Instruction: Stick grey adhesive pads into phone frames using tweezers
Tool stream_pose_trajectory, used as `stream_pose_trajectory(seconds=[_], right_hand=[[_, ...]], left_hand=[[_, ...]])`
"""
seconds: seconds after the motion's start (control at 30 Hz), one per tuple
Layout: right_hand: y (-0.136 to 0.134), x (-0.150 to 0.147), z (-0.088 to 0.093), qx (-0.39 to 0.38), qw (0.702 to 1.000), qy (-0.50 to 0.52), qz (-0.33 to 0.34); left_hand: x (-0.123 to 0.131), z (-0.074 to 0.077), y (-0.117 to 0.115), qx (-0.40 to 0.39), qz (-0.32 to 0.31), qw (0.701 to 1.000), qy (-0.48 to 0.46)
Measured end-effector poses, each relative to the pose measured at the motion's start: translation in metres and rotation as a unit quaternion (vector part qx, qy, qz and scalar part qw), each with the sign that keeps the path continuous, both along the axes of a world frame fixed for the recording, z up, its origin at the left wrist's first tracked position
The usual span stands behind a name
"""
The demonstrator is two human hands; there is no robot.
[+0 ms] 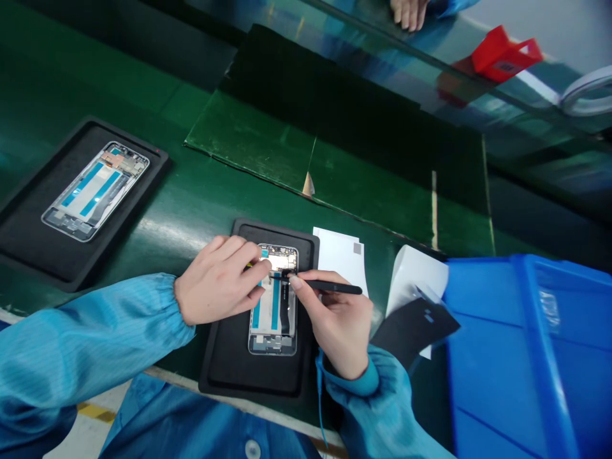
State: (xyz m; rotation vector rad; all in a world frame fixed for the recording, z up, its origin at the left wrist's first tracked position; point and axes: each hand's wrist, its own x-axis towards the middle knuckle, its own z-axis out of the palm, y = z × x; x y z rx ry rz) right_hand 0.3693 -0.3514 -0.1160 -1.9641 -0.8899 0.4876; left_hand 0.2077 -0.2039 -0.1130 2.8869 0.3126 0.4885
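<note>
An open phone chassis with blue strips and a circuit board at its far end lies on a black rubber mat. My left hand lies over the chassis's left edge, its fingertips curled onto it. A small yellow bit shows by those fingertips. My right hand pinches black tweezers, whose tip touches the chassis near the board. Their tip is partly hidden by my fingers. A second phone chassis lies on another black mat to my left, away from both hands.
A blue plastic bin stands at right. White sheets and a black sheet lie beside it. The green bench carries both mats. Beyond a glass panel are another person's hand and a red object.
</note>
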Motion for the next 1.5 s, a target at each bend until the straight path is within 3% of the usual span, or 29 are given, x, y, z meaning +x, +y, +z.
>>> stream_pose_trajectory(seconds=[0.23, 0.7, 0.97, 1.5], right_hand=[[0.001, 0.0, 0.003, 0.0, 1.0, -0.003, 0.003], [0.001, 0.002, 0.003, 0.019, 0.999, 0.043, -0.011], [0.0, -0.002, -0.013, 0.068, 0.992, 0.086, -0.057], [-0.002, -0.003, -0.016, 0.069, 0.993, 0.082, -0.045]], left_hand=[[0.0, 0.001, 0.002, 0.029, -0.043, 0.999, 0.001], [0.0, 0.005, -0.001, 0.038, -0.053, 0.997, 0.047], [0.0, 0.004, 0.002, 0.054, -0.1, 0.991, 0.074], [-0.003, 0.002, 0.016, -0.004, -0.138, 0.989, 0.049]])
